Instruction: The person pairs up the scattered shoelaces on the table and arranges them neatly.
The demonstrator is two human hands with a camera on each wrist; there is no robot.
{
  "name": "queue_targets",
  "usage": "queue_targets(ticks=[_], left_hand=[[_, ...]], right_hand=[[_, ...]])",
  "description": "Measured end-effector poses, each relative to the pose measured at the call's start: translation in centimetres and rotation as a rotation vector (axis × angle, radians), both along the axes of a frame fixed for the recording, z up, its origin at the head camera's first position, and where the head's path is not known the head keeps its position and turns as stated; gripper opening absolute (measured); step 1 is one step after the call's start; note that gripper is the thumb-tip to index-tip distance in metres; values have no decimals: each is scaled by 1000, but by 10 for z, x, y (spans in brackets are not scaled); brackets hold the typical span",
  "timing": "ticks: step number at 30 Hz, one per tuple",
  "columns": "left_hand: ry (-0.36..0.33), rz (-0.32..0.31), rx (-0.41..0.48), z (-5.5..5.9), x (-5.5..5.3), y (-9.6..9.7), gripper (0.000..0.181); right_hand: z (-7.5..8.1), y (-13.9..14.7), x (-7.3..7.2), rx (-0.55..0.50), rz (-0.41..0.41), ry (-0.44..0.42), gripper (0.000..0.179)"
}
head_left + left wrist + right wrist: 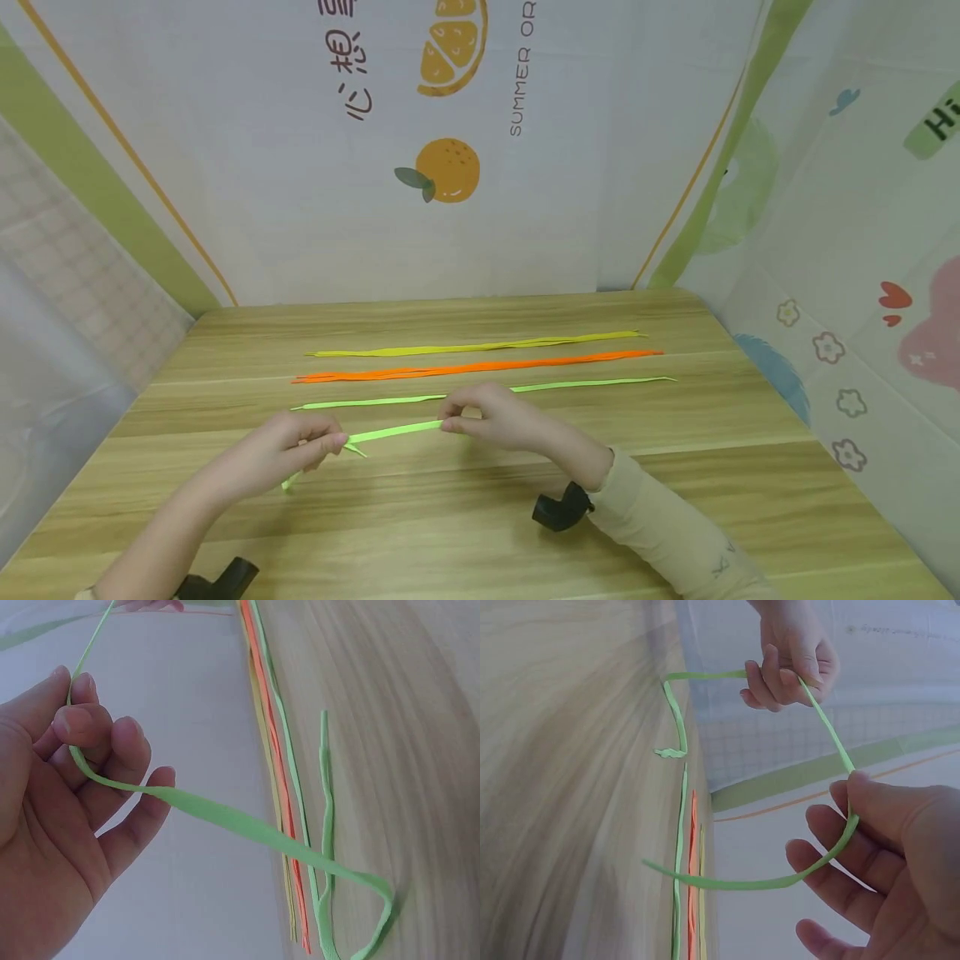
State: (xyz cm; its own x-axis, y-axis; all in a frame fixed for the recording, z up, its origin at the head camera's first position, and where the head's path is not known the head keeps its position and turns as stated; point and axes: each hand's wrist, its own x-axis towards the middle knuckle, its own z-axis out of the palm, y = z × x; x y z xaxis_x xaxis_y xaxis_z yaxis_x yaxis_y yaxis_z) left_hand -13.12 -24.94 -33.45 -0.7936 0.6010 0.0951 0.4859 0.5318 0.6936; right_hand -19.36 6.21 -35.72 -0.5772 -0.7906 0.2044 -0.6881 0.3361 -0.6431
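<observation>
A light green shoelace [395, 432] is stretched between both hands just above the table. My left hand [292, 454] pinches it between thumb and fingers; in the left wrist view the lace's slack part [240, 825] drops from that hand and bends back along the tabletop. My right hand [498, 417] pinches the lace farther along, and in the right wrist view a free end [742, 885] curves out below the fingers. Beyond the hands, a second light green shoelace [592, 386] lies straight across the table, partly hidden behind the right hand.
Orange shoelaces [480, 367] and yellow shoelaces [480, 346] lie side by side, parallel, farther back on the wooden table [420, 533]. A printed white curtain [525, 242] hangs at the table's back edge, with more cloth on both sides. Black wrist mounts [558, 508] sit under the forearms.
</observation>
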Motion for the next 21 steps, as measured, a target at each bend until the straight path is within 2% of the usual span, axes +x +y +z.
queue_targets(ticks=[9, 17, 21], left_hand=[[-82, 41, 39, 3, -8, 3, 20], [-88, 40, 78, 3, -15, 0, 20], [-103, 54, 67, 4, -17, -3, 18]], right_hand=[[1, 18, -2, -40, -108, -54, 15], [1, 36, -5, -62, -188, -180, 24], [3, 46, -8, -78, -209, -183, 24]])
